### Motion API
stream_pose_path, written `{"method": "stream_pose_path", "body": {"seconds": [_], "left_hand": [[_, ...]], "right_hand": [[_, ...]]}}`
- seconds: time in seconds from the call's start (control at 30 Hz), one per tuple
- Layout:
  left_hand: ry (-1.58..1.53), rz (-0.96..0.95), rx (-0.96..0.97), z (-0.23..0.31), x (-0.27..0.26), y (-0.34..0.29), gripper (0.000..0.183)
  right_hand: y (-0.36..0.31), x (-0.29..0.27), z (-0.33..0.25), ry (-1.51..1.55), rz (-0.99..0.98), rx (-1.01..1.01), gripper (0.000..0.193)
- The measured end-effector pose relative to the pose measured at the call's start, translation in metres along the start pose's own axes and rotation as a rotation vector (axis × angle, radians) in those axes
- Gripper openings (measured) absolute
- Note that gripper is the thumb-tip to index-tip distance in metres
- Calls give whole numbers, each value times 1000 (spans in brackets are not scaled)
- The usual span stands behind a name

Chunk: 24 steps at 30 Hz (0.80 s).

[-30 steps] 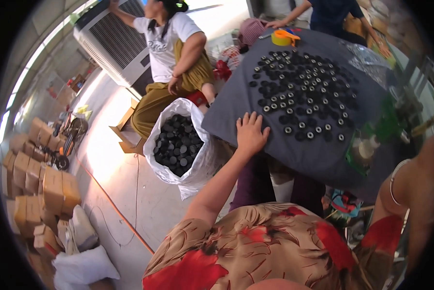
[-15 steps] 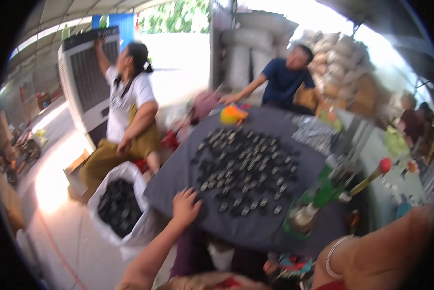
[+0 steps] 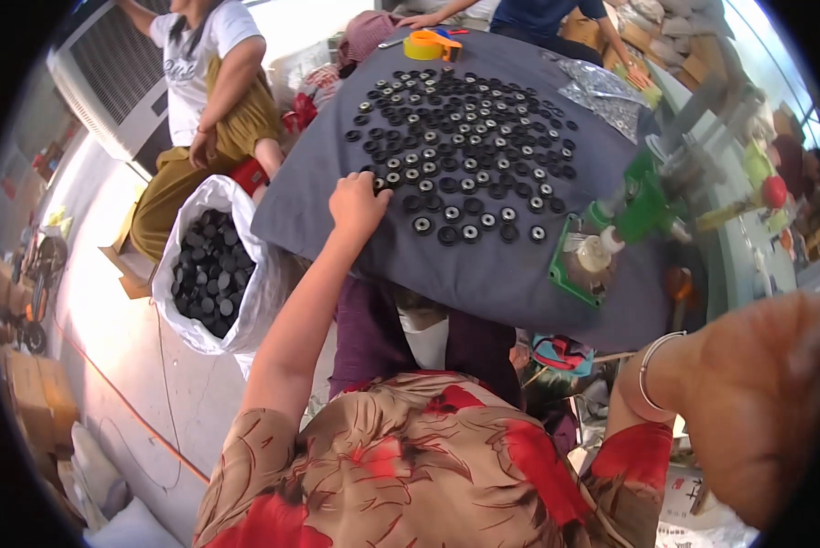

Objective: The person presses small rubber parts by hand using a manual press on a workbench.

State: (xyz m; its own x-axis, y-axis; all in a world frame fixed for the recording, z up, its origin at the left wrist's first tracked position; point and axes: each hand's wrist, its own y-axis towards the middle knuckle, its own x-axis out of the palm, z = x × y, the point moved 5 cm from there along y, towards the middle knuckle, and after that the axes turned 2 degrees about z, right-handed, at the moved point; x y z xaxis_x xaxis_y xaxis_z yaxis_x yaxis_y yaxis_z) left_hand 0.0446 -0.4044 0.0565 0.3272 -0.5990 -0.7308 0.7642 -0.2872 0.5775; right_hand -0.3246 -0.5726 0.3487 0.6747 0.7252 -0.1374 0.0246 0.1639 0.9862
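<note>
My left hand (image 3: 359, 206) rests at the near left edge of a spread of small black round parts (image 3: 469, 137), many with a metal ring in the middle. Its fingers are bent round one part at the edge of the spread, with the thumb beside it. Close to the camera at the right, my right hand (image 3: 757, 402) is raised off the table, a bangle (image 3: 645, 370) on its wrist; its fingers are blurred and cut off by the picture's rim. A green hand press (image 3: 624, 215) with a lever and red knob (image 3: 774, 192) stands at the table's right side.
Grey cloth (image 3: 305, 205) covers the table. Left of it, a white sack (image 3: 183, 320) holds black discs. Yellow tape on an orange dispenser (image 3: 423, 46) and a silvery plastic bag (image 3: 602, 96) lie farther back. A person (image 3: 213, 82) sits left, another (image 3: 547, 23) behind the table.
The view has tipped downward, bringing my shirt into sight. My left hand's fingers have gone from spread to bent at the parts. My right hand stays raised at the right.
</note>
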Motion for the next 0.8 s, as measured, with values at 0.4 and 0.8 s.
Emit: {"method": "stream_pose_path", "body": {"seconds": [0.4,0.8], "left_hand": [[-59,-241,28,-7,-14,-27,28],[-4,-203,13,-12,-28,-17,24]], "right_hand": [[-79,-67,16,-386,328,218,28],[-93,-143,135,-514,464,743,47]]}}
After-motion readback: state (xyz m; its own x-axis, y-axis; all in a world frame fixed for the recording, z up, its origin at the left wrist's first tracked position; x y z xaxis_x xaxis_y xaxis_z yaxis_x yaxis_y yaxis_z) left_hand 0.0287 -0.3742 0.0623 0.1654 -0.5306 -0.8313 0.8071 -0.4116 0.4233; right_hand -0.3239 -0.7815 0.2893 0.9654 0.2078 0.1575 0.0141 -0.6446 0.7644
